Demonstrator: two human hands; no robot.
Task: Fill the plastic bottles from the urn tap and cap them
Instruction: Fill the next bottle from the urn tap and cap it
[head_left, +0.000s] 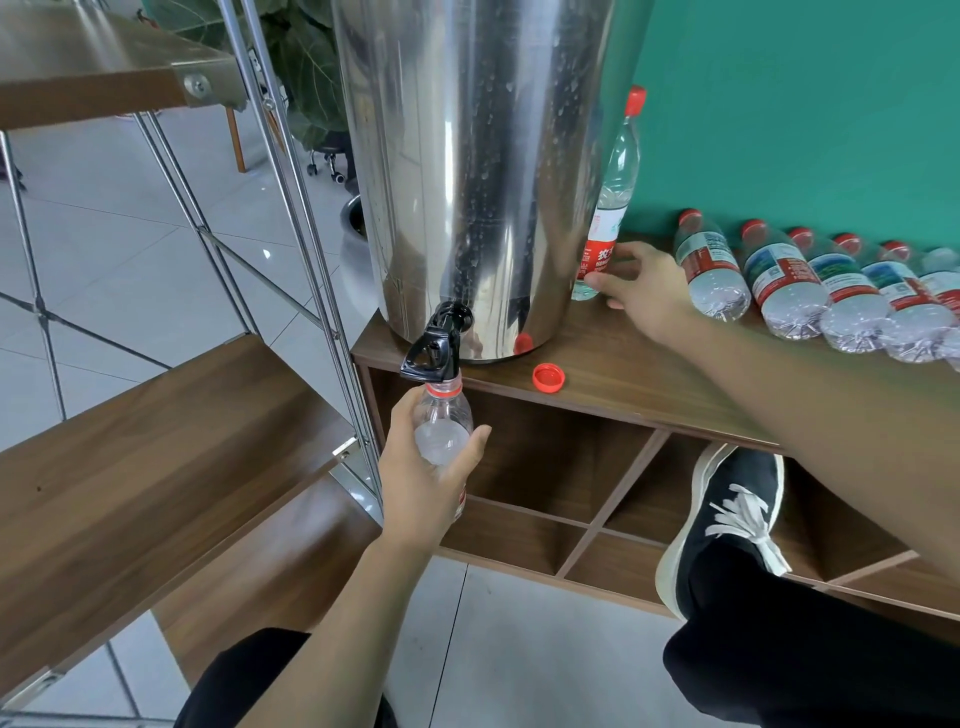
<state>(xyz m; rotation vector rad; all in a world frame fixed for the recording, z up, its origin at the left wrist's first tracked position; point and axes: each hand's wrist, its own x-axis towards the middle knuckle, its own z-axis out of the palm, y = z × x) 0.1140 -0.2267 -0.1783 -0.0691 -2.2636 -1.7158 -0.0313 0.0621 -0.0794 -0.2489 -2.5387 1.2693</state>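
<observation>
Left hand (426, 467) wrapped around open bottle (444, 431), upright, mouth right under urn tap (434, 343). Loose red cap (549, 377) on surface just right of tap. Right hand (644, 291), fingers loose, touching capped bottle (613, 197) beside urn (467, 171).

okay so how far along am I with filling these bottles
Done, it seems: one capped bottle stands beside the urn, your right hand at its base. In hand: your left hand holds an open bottle under the tap; its cap waits on the shelf. Left: five capped bottles lie in a row, fill unclear.
</observation>
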